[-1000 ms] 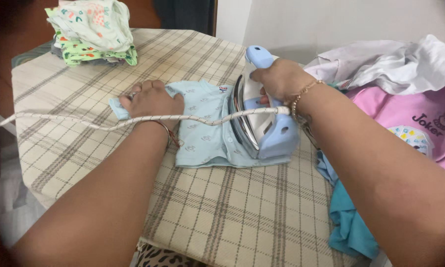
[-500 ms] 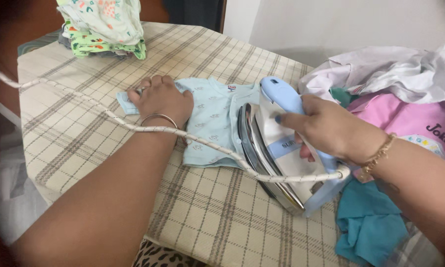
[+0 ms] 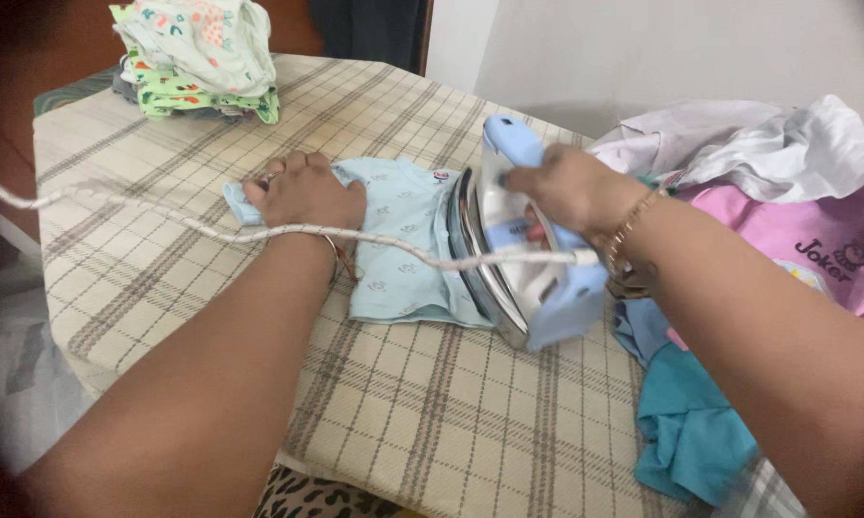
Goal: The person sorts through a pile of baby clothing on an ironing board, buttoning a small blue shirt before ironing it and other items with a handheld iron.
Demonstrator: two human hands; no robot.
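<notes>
**On the checked board: iron tipped on edge against a small blue garment**

Across the middle of the beige checked ironing surface [image 3: 432,403] lies a pale blue baby garment [image 3: 403,240] with a faint print, spread flat. The left hand [image 3: 303,192] presses down on its left end, fingers curled together over the cloth and a thin bangle at the wrist; it pins the fabric rather than clasping it. The right hand [image 3: 561,187] is wrapped tight around the light blue handle of an electric iron [image 3: 518,259], which stands tilted on its side, its shiny soleplate facing left and touching the garment's right edge. A white braided cord [image 3: 202,230] runs from the iron's rear, across the left forearm and off the left edge of view.

At the far left corner of the board sits a stack of folded printed clothes [image 3: 202,58]. To the right, just beside the iron, a heap of unironed laundry holds a white cloth [image 3: 768,139], a pink shirt [image 3: 796,240] and a teal piece [image 3: 691,422] that hangs over the board's edge.
</notes>
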